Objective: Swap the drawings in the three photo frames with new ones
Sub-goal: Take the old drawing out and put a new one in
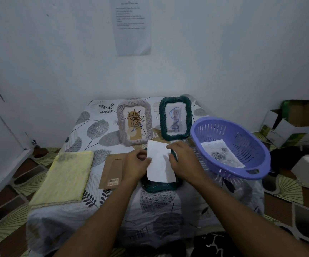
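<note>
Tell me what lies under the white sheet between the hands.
A dark green frame lies flat under the white sheet; only parts of its rim show. Its centre is covered, so any drawing inside cannot be seen.

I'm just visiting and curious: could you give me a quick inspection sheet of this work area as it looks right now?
Surface: leaf-print cloth covers the table.
Job's things: grey frame and green frame stand at the back; a second green frame lies flat under a white sheet; brown backing board beside it; drawings in purple basket.
Clutter: yellow cloth, left.
Hands: left hand and right hand both hold the sheet's edges.
Cables: nothing seen.
Surroundings: wall notice, cardboard boxes on floor.
</note>
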{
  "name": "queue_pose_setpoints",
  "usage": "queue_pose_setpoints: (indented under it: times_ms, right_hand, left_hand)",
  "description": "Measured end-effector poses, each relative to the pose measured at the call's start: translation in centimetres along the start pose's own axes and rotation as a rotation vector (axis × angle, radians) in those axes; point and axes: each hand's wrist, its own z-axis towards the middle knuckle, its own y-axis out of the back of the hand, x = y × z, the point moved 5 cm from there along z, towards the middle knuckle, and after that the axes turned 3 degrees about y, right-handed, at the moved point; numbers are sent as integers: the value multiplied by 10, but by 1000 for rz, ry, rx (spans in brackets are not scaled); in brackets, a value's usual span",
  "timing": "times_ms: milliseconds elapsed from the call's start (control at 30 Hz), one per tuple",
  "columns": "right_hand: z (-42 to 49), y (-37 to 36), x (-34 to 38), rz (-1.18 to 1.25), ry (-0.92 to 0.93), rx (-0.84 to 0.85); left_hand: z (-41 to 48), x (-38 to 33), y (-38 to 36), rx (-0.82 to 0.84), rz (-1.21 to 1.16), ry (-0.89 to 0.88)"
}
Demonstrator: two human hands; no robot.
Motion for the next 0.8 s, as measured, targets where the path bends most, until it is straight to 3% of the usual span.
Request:
queue_pose_setpoints:
  times_ms: [100,200,300,367,800]
  right_hand:
    - [11,36,11,-198,76,-66]
    - [16,63,-9,-398,-65,47]
    - [7,73,-43,-284,-335,248]
    - [2,77,-54,-174,-399,296]
    - [4,108,-69,27,-382,187]
  left_hand:
    - [-3,-7,-1,24,-111,21]
    - [-7,-18,-8,50,-172,37]
    - [-8,-25,-26,100,-219,54]
    - [-7,-29,-43,126,-216,69]
    - [-6,-39,-124,230,-231,246]
